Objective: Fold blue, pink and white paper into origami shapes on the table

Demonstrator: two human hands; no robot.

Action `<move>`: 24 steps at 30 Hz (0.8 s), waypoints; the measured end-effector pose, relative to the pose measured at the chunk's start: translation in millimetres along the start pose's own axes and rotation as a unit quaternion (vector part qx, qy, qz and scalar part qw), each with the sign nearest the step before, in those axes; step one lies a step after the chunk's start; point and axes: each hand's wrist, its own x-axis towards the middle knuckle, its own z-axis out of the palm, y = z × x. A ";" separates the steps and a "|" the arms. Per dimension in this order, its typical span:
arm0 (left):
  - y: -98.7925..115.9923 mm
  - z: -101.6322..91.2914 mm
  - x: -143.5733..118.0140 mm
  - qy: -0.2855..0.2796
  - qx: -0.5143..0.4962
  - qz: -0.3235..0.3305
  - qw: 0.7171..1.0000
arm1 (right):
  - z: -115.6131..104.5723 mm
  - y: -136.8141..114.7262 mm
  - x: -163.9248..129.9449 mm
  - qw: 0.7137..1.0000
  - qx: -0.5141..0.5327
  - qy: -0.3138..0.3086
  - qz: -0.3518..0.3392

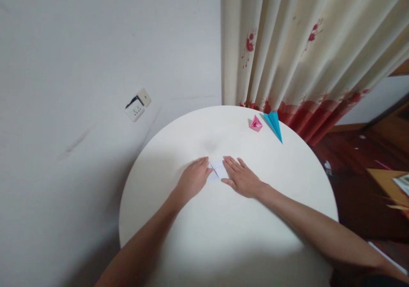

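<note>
Flatly, both hands press a small white paper [218, 169] on the round table [287, 180]. Left hand [193, 178] and right hand [243, 177] lie open-palmed, gripping nothing.

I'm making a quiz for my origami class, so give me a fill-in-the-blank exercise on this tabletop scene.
1. Both hands, the left hand and the right hand, press on a small ____ paper.
2. The table has a ____ top.
3. Beside the pink folded piece lies a folded paper plane coloured ____.
4. Behind the table hangs a ____ with red flowers.

Missing words: white; round; blue; curtain
</note>
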 end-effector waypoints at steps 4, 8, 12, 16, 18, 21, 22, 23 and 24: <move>-5.0 3.5 9.7 0.040 -0.066 0.040 0.996 | -7.6 15.4 4.2 0.997 0.058 -0.020 -0.042; -1.5 10.2 9.0 0.030 -0.094 0.114 0.989 | -10.2 14.4 6.0 0.994 0.099 0.031 -0.023; 7.4 12.3 9.1 0.029 -0.098 0.093 0.990 | -10.6 -1.6 4.1 0.989 0.113 0.096 0.007; 11.2 15.1 12.0 0.040 -0.136 0.034 0.989 | -12.6 -12.0 1.4 0.986 0.104 0.120 0.049; 9.6 17.2 13.4 0.047 -0.161 0.004 0.986 | -13.6 -11.3 0.7 0.985 0.099 0.117 0.074; 5.0 19.9 14.4 0.049 -0.189 -0.016 0.981 | -14.5 -5.6 1.1 0.982 0.106 0.107 0.114; 3.4 20.5 14.5 0.047 -0.193 -0.010 0.980 | -14.5 -3.3 1.6 0.981 0.109 0.103 0.127; 1.9 20.9 14.6 0.047 -0.194 -0.003 0.980 | -14.4 -1.3 2.1 0.979 0.112 0.098 0.137; 0.6 21.1 14.6 0.047 -0.190 0.003 0.981 | -14.2 0.6 2.6 0.978 0.114 0.094 0.146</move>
